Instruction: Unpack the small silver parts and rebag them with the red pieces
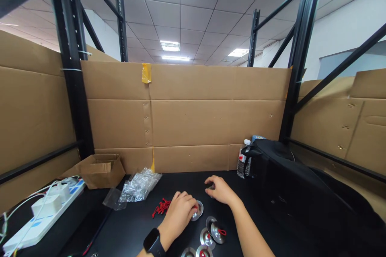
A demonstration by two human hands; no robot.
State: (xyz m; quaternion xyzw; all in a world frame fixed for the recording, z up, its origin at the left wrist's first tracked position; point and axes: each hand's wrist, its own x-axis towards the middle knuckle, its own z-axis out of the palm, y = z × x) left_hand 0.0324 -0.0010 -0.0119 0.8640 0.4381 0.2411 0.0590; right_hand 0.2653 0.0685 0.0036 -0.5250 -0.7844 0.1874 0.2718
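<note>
My left hand (pixel 180 212), with a dark watch (pixel 154 242) at its wrist, is closed with its fingertips on a small shiny metal finger cymbal (pixel 196 213). Further back and to the right, my right hand (pixel 222 190) is curled with thumb and fingers close together; a sliver of something greyish shows between them, too hidden to name. Red cords (pixel 162 207) lie in a bunch just left of my left hand. Between my forearms rest several more cymbals (pixel 217 233), some overlapping, a few with red cord at their centres.
Crumpled clear plastic bags (pixel 141 184) and an open cardboard box (pixel 101 170) are at the back left, near a white power strip (pixel 45 219) with cables. A water bottle (pixel 242 160) and a large black bag (pixel 295 200) stand at the right. Cardboard walls (pixel 193 122) enclose the black tabletop.
</note>
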